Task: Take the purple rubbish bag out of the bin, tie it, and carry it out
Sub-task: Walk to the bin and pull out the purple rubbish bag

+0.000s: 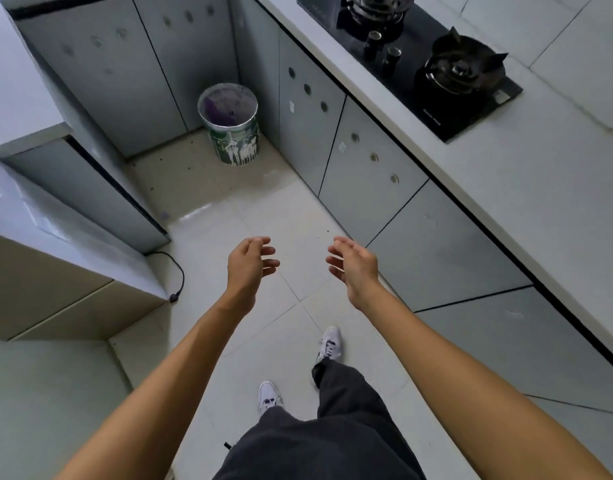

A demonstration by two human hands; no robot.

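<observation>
Purple rubbish bag [218, 106] is lining the round bin [236, 142], which is standing on the floor tiles [263, 216] in the corner where the grey cabinets [367, 174] are meeting — below the black gas hob [433, 64]. Well short of it, the left hand [248, 263] and right hand [354, 264] are hovering with fingers spread and loosely curled, holding nothing — white trainers [330, 342] are showing beneath.
</observation>
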